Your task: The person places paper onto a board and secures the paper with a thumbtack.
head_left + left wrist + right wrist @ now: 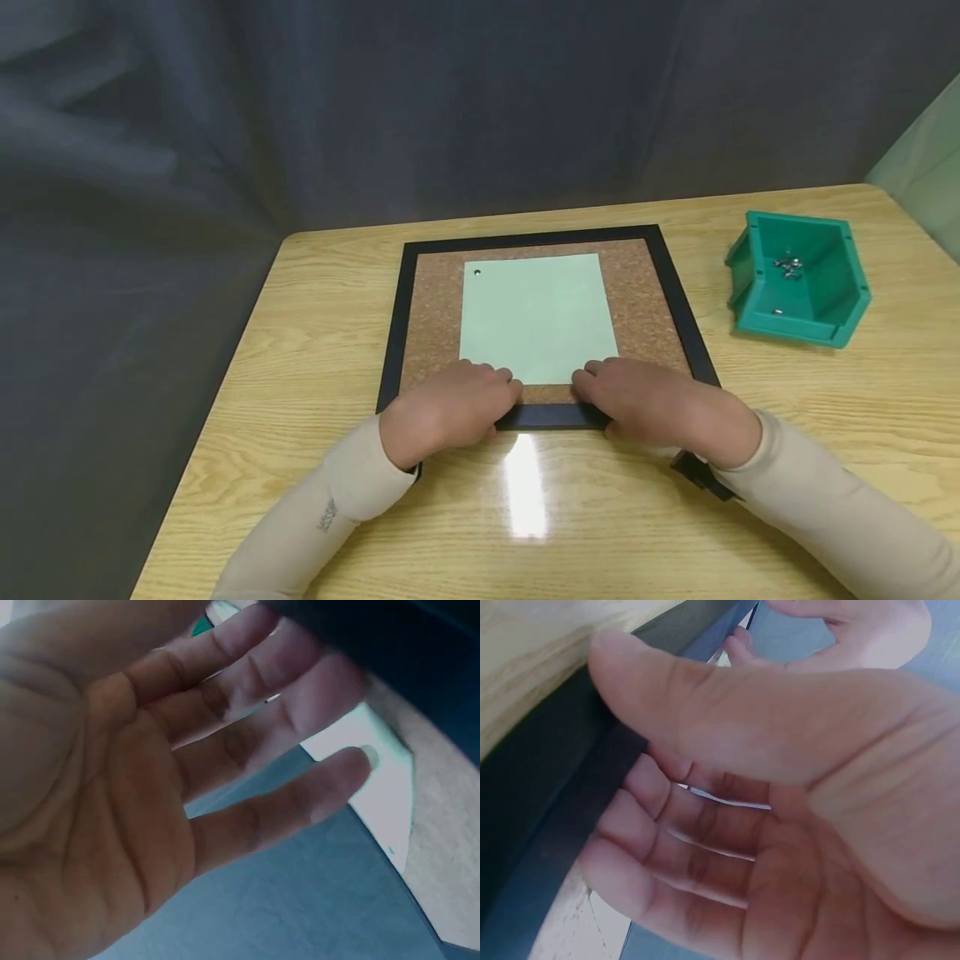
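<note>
A cork board (648,312) in a black frame lies on the table, with a pale green sheet of paper (536,317) on it. One small metal pushpin (477,272) sits in the sheet's upper left corner. My left hand (457,404) grips the near frame edge left of centre, fingers over the top and thumb at the front. Farther right, my right hand (648,396) holds the same edge. In the right wrist view, the thumb lies on the outer side of the black frame (562,795) and the fingers curl over the other side. Their fingertips lie close to the sheet's lower corners.
A green plastic bin (825,325) stands to the right of the board. Several small metal pins (787,267) lie inside it. A dark curtain (487,108) hangs behind the wooden table (330,317) and along its left side.
</note>
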Available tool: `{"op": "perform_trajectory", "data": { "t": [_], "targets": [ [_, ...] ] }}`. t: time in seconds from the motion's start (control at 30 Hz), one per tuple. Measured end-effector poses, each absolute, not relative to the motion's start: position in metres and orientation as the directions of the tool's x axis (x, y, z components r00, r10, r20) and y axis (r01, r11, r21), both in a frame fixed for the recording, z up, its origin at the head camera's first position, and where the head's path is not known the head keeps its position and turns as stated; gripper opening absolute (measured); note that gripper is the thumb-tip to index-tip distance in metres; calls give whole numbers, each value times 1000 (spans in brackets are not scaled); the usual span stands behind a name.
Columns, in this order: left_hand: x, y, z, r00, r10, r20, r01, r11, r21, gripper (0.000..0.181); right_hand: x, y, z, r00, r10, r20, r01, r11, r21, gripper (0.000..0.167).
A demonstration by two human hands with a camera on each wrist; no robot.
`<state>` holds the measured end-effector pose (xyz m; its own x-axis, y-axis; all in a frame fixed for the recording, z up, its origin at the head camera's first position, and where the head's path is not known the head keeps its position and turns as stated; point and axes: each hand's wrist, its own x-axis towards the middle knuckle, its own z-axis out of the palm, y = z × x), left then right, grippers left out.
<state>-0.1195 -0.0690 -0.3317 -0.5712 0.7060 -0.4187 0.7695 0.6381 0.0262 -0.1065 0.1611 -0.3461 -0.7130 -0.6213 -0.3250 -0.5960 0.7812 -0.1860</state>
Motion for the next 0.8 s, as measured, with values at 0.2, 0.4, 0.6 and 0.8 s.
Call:
{"op": "perform_trajectory", "data": {
  "t": [0.2, 0.4, 0.6, 0.8],
  "targets": [
    [-120, -68, -337, -578, 705, -410, 757, 651, 52, 27, -106, 161, -347, -706, -644, -296, -622, 763, -176, 37],
    [-120, -66, -339, -586, 691, -424, 739, 670, 71, 24, -105, 161, -345, -705, -645, -294, -624, 762, -173, 36],
    [-121, -65, -340, -584, 682, -439, 739, 671, 60, 23, -104, 161, -345, -702, -644, -304, -625, 762, -171, 37],
    [-121, -66, -341, -582, 688, -434, 744, 665, 58, 21, -104, 161, -345, -697, -649, -305, -631, 757, -167, 38]
  ]
}}
